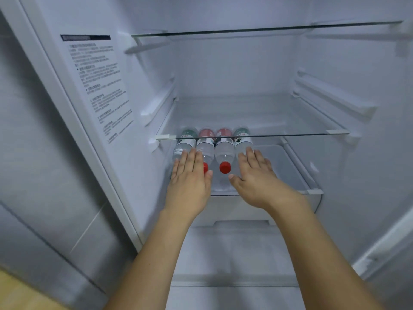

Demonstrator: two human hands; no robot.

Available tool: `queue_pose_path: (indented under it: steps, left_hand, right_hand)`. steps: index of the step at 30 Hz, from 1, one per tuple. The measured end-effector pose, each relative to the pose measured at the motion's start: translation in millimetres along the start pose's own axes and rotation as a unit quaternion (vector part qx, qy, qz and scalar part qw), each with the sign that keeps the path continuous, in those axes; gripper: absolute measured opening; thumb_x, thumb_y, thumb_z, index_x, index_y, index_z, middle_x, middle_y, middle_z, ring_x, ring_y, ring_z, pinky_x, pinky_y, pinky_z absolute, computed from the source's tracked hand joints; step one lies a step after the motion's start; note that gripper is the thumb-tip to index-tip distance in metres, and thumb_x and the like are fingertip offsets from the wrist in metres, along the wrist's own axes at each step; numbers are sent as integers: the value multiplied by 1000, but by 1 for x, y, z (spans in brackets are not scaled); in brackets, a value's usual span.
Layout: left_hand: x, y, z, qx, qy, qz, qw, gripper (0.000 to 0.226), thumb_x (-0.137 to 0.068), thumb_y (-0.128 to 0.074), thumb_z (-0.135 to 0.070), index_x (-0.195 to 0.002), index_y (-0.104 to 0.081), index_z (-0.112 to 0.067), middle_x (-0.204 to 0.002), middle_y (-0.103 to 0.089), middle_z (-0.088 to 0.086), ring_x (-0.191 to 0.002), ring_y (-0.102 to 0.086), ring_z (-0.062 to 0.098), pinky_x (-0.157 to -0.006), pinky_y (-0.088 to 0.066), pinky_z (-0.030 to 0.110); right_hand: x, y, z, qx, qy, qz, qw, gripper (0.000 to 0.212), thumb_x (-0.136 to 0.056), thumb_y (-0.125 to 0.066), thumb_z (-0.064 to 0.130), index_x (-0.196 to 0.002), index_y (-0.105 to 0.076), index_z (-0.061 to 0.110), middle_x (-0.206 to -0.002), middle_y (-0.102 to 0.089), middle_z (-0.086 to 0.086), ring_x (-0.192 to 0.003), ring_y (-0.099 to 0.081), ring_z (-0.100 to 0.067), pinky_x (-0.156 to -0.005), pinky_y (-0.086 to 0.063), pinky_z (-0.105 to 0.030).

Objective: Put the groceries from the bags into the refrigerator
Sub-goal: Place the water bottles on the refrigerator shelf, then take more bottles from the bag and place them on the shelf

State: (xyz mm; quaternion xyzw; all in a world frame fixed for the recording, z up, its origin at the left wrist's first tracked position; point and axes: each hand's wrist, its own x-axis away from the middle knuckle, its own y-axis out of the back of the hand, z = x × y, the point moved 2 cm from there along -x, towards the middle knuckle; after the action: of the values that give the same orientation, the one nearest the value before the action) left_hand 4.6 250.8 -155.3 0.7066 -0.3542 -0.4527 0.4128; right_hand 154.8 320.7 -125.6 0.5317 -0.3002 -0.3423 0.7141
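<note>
2 bare forearms reach up from the bottom of the frame into the open refrigerator [223, 86], and both hands are flat, fingers straight and released, gripping nothing. The left hand [190, 177] lies over the 2 leftmost bottles, its fingertips on the green-labelled bottle at far left [184, 145] and its palm covering most of the red cap of the 2nd bottle [205, 148]. The right hand [257, 177] is spread over the rightmost bottle [242, 142], which also wears a green label, thumb pointing inward toward the middle of the row. Between the 2 hands sits the 3rd bottle [224, 153], clear plastic, pink-red label, its red cap [225, 167] fully in view and touched by neither hand. All 4 bottles lie on their sides, caps toward the camera, side by side and touching, on the lowest shelf [290, 173] just under the glass shelf [290, 135] whose front edge crosses their labels. The label print is too blurred and small to read, and no brand can be made out. On the left inner wall there is an instruction sticker [100, 86] with a dark header bar and lines of small text, also unreadable. Another glass shelf [268, 30] sits higher up. Below the bottle shelf is a white drawer front [241, 218].
</note>
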Motion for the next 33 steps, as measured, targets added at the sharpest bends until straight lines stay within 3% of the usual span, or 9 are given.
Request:
queue_pose_path:
  steps: [18,33]
  left_hand:
    - [119,91,-15,-41,115,-36,992,59,-106,-29,-35,-157,-14,-10,-166,-9,5,-153,0,20,-122,6,31]
    - [262,180,10,-129,250,-53,958,60,-106,-26,-37,-158,-9,-11,-166,-5,5,-153,2,20,-122,3,34]
  right_hand:
    - [66,2,43,-4,159,66,985,70,-105,-25,41,-154,15,12,-159,27,-6,-147,24,-21,-119,13,-36]
    - [160,-6,158,18,308,105,945,67,-105,-22,43,-155,13,15,-160,26,-4,-148,23,-20,-118,12,-36]
